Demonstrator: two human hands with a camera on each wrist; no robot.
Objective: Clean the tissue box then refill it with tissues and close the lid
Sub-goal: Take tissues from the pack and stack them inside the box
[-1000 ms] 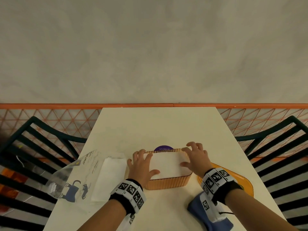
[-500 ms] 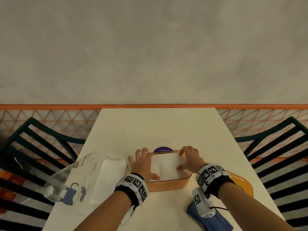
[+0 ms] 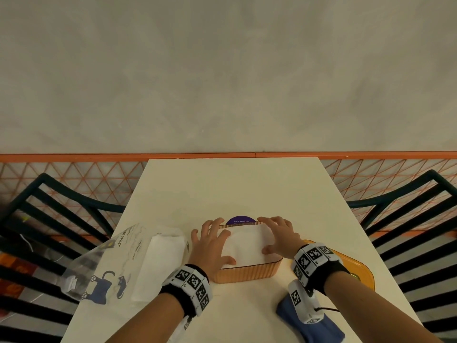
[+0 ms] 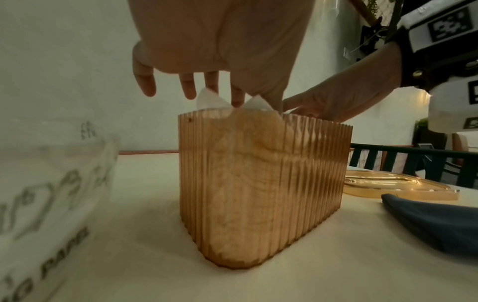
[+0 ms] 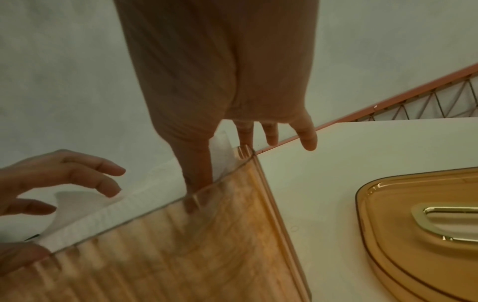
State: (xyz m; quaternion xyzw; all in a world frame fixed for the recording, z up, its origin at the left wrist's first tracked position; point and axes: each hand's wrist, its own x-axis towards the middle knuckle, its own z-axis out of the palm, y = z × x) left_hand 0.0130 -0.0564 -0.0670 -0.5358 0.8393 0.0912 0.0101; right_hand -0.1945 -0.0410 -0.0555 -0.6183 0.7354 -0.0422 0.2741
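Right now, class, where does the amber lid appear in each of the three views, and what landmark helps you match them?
Head: the amber lid lies at lower right, partly behind the right wrist.
Left wrist: at the right edge, flat on the table, past the blue cloth.
Right wrist: at lower right, its gold-rimmed slot showing.
Shared landmark: the ribbed amber tissue box beside it.

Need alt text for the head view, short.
Both hands, left hand and right hand, press white tissues into an open orange tissue box on a cream table. Its lid lies right; a tissue pack lies left.
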